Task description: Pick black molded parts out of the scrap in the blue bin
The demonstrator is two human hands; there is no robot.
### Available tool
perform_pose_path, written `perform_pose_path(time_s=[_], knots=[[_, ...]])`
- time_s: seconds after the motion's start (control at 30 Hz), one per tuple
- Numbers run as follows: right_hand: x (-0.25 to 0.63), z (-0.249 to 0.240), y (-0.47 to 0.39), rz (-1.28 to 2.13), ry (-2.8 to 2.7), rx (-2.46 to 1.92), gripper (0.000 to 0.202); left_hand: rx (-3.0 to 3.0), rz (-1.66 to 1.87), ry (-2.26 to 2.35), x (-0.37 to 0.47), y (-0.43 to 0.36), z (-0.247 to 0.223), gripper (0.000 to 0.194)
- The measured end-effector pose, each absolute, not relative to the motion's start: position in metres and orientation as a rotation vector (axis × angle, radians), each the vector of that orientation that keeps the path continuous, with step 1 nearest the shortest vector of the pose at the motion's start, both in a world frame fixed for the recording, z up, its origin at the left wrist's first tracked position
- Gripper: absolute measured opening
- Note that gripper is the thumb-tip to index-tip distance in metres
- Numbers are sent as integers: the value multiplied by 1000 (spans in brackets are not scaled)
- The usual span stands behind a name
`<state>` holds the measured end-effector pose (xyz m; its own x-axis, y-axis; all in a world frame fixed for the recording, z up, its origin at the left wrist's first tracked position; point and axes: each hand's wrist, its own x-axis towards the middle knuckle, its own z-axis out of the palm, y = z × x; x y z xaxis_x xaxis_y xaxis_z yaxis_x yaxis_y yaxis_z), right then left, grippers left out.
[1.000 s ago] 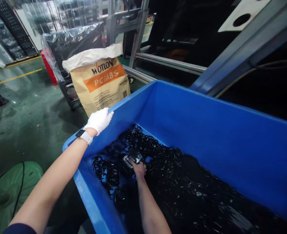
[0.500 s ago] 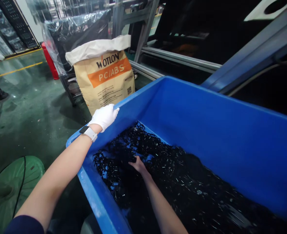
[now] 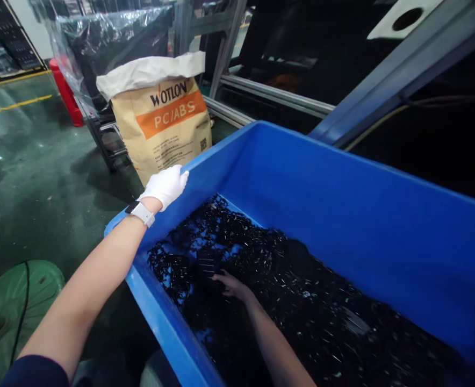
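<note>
A large blue bin [image 3: 342, 188] holds many small black plastic pieces [image 3: 278, 269], some with shiny edges. My left hand [image 3: 165, 187], in a white glove with a watch at the wrist, is closed over the bin's left rim. Down inside the bin, my bare right hand [image 3: 230, 285] grips the edge of a dark, ribbed flat part [image 3: 207, 263]. Thumb and fingers lie at its right end. The outline of that part is hard to separate from the black pieces around it.
Beyond the left rim stands a paper sack [image 3: 168, 126] marked PC/ABS. Behind it are a plastic-covered cart [image 3: 116, 43] and a red object [image 3: 66, 91]. A metal frame [image 3: 278, 97] runs behind the bin. A round green object [image 3: 31, 306] lies at lower left.
The view has shifted, moving the bin and sack slightly left in it. My right hand has moved lower in the bin, and the ribbed part now shows beside it. My left hand stays on the rim.
</note>
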<state>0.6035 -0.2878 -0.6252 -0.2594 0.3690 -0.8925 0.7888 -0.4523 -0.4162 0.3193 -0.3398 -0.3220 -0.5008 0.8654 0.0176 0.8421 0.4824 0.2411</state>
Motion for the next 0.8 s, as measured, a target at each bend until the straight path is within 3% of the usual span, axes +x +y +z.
perform_pose_path(time_s=[0.3,0.47,0.6,0.7,0.8], knots=[[613,-612,-341,-2075,1127,1612,18,1531,371,2589,317,-341,-324,42],[606,-586,-354,-2152,1231,1765,29,1512,399,2591,318,-339,-325,41],[606,-536,-345,-2241,1335,1835,29,1446,456,2559,319,-336,-326,45],[633,-494,-348,-2386,1298,1957,38,1438,477,2506,300,-326,-315,47],[691,-463,-355,-2289,1392,2050,37,1371,602,2685,255,-314,-286,42]])
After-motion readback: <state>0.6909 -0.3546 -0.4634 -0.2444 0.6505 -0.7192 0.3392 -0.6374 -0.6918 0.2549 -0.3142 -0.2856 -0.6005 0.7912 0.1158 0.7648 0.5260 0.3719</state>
